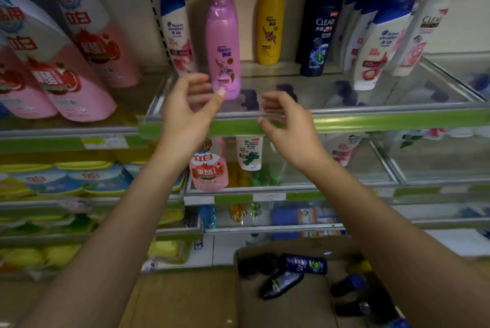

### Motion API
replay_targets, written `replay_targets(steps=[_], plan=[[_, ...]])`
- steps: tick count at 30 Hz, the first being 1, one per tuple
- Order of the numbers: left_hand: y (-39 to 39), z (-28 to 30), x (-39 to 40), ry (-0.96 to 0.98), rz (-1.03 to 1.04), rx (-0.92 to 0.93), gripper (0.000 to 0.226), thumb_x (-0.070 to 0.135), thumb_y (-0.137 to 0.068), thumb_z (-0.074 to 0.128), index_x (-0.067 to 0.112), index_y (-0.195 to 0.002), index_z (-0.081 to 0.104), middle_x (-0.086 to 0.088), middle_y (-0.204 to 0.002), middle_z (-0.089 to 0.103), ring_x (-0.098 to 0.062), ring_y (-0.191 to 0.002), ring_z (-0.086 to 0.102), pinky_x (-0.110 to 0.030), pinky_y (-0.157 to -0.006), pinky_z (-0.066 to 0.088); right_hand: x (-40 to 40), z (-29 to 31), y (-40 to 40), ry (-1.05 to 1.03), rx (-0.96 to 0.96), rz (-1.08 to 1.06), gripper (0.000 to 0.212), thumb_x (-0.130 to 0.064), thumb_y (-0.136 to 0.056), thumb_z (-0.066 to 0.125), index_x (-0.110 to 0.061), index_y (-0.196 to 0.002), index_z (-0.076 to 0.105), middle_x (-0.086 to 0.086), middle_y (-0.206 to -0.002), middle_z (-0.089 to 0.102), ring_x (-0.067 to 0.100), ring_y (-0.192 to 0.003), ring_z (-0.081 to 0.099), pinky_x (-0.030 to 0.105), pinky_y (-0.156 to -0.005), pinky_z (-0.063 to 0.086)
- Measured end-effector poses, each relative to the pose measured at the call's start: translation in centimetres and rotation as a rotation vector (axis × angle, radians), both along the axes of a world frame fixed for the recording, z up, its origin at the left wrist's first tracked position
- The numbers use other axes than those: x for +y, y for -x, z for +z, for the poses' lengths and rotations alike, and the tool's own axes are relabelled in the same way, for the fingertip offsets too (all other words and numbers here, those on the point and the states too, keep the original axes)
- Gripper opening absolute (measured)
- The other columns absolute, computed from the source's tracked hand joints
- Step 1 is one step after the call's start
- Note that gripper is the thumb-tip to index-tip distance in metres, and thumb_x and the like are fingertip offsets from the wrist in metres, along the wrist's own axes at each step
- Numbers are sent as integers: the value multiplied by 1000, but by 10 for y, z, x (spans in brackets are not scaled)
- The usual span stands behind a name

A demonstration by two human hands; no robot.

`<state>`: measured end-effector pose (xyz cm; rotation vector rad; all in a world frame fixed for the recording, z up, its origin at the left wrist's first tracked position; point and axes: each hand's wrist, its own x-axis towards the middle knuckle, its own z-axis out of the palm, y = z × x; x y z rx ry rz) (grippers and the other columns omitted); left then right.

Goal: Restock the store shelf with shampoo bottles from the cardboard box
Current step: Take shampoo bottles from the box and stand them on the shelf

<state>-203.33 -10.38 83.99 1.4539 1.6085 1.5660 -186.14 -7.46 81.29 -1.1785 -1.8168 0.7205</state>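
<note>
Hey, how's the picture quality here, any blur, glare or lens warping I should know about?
Head view: wide-angle warping bows the green shelf edge and tilts outer bottles; the right hand is motion-blurred at its fingertips; the clear shelf front throws hazy reflections beside the pink bottle; the cardboard box below sits dim and soft.

We held both bare forearms raised, our left hand point(185, 113) and right hand point(287, 122) loosely curled, empty, close together.
</note>
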Motion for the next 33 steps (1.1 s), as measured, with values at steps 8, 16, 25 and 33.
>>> replay_targets(steps=[8, 16, 25, 33], plan=[[-82, -90, -76, 231, 42, -82, 29, 23, -87, 67, 19, -113, 55, 8, -107, 62, -2, -95, 60, -17, -82, 48, -49, -60, -72, 215, -15, 156, 38, -12, -90, 65, -12, -127, 55, -1, -118, 61, 10, -109, 57, 22, -94, 48], [-134, -204, -135, 487, 98, -161, 19, 9, -86, 66, 23, -96, 56, 10, -90, 60, -6, -82, 58, -16, -74, 46, -90, -157, -131, 491, -102, 160, 34, -13, -93, 62, -12, -126, 55, -3, -113, 58, 9, -103, 55, 22, -92, 46], [-152, -321, -180, 794, 168, -272, 18, -1, -86, 63, 7, -101, 58, 5, -80, 58, -3, -75, 56, 0, -63, 41, -112, -293, -150, 737, -217, 44, 33, -4, -87, 65, -4, -120, 58, 4, -106, 64, 16, -101, 61, 18, -87, 46], [-158, -405, -191, 1057, 139, -261, 23, 5, -91, 56, 10, -113, 57, 0, -101, 57, -10, -92, 53, -13, -75, 40, -121, -402, -150, 960, -330, -20, 34, -5, -87, 63, -7, -121, 58, 1, -110, 59, 15, -104, 56, 31, -96, 46]])
